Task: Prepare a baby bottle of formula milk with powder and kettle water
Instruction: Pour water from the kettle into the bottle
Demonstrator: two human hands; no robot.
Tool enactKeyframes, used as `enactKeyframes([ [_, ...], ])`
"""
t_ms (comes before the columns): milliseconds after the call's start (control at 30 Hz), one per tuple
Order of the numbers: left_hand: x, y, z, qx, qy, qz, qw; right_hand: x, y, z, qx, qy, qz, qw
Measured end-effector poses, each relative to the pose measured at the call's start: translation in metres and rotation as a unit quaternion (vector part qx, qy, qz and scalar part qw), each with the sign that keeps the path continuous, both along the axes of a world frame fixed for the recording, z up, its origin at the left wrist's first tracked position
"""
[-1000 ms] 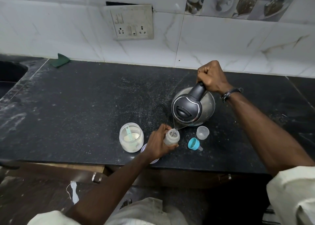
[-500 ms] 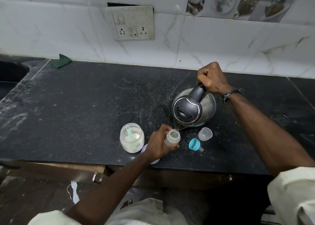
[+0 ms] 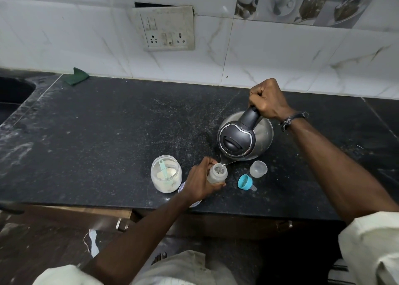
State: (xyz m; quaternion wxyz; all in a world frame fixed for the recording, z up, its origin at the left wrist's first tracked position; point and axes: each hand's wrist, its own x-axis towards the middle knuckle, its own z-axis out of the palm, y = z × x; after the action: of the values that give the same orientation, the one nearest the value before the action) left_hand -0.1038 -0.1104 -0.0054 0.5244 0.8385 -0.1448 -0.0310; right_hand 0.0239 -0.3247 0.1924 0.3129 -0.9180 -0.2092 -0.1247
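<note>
The right hand [image 3: 267, 100] grips the tilted kettle [image 3: 245, 139] by its handle; the left hand [image 3: 199, 182] holds the open bottle [image 3: 217, 173] (on the counter [image 3: 108, 133]) beneath the spout.

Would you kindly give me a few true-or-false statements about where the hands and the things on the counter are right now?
1. The right hand grips the kettle by its handle. True.
2. The left hand holds the bottle. True.
3. The teat is screwed onto the bottle. False: it lies on the counter, right of the bottle.
4. The scoop lies on the counter. False: it stands in the powder jar.
5. The clear cap sits beside the kettle. True.
</note>
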Motion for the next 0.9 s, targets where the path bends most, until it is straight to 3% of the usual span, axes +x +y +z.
enactKeyframes([
  [900, 0.0015, 0.0005, 0.0009, 0.013, -0.009, 0.001, 1.0, 0.002, -0.0041, -0.0053, 0.013, 0.001, -0.003, 1.0],
])
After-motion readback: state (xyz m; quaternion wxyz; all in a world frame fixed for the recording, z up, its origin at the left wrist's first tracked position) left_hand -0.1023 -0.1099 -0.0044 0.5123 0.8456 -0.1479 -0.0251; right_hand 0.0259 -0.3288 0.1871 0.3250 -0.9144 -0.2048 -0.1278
